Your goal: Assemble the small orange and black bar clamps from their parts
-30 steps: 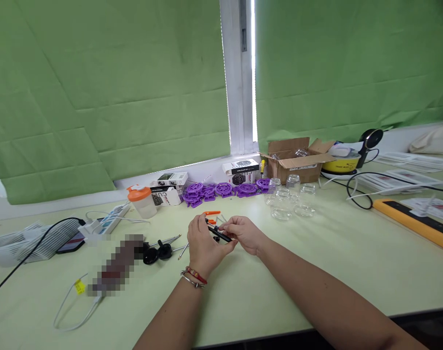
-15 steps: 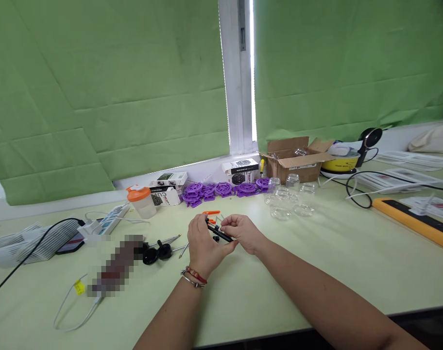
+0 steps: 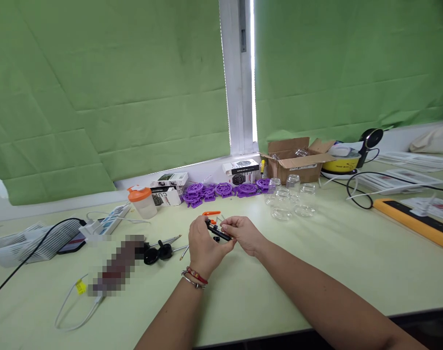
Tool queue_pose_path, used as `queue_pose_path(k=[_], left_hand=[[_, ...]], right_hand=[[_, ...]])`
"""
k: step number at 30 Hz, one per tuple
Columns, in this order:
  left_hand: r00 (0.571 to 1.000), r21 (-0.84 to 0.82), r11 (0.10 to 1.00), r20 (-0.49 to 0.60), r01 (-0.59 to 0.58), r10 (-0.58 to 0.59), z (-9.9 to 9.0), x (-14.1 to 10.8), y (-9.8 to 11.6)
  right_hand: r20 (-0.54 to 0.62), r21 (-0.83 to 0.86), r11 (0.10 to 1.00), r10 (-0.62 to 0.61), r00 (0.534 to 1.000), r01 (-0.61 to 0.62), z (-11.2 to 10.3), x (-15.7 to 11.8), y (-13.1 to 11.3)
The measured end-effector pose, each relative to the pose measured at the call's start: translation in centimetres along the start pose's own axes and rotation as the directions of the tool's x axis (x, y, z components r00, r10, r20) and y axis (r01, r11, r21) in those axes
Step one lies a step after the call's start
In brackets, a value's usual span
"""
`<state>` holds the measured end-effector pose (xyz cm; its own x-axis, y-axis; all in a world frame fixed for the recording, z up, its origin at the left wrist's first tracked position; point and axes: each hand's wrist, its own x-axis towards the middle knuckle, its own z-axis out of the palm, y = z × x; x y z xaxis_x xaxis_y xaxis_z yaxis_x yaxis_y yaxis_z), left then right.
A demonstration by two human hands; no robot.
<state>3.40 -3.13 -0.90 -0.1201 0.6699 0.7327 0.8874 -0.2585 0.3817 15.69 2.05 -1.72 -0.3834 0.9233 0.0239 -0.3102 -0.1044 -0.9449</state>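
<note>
Thumb and fingers of my left hand [image 3: 206, 243] are closed round a slim black bar-shaped part [image 3: 218, 231], tilted down to the right. My right hand [image 3: 243, 235] meets its far side, its thumb and index finger pinched at a thin pale rod [image 3: 219, 220] that I see only in part. Just beyond the hands lies an orange-handled tool [image 3: 211, 213], partly covered. A small black piece [image 3: 216, 238] shows beneath the bar. Left of my left hand lie black round parts [image 3: 165, 251] and a screwdriver-like metal shaft [image 3: 184, 252].
Purple plastic wheels [image 3: 223, 189], printed boxes [image 3: 166, 196] and an orange-lidded cup [image 3: 145, 206] line the back. Clear jars [image 3: 281, 204] stand before a cardboard box [image 3: 301, 167]. A yellow-orange bar [image 3: 413, 223] lies right; cables and a power strip [image 3: 114, 218] lie left.
The black bar and my fingertips have shifted very slightly left. Both hands keep their hold; the rest looks the same apart from a small camera shift.
</note>
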Motion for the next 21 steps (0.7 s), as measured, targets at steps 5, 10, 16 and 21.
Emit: queue_pose_path(k=[5,10,16,21], left_hand=[[1.000,0.010,1.000,-0.009,-0.011,0.011,0.0,0.0,0.0],[1.000,0.034,0.999,0.004,-0.010,0.010,-0.1,0.1,0.2],[1.000,0.042,0.999,-0.011,-0.028,0.029,0.1,0.0,0.0],[0.998,0.042,0.998,-0.022,-0.052,0.053,0.3,0.0,-0.4]], right_hand=[[-0.009,0.015,1.000,-0.003,1.000,0.003,0.2,-0.1,0.1],[-0.025,0.036,0.999,0.008,1.000,-0.007,0.7,-0.4,0.0],[-0.050,0.051,0.999,-0.018,0.999,0.020,0.9,-0.4,0.2],[-0.099,0.042,0.998,-0.041,0.994,0.046,1.3,-0.6,0.1]])
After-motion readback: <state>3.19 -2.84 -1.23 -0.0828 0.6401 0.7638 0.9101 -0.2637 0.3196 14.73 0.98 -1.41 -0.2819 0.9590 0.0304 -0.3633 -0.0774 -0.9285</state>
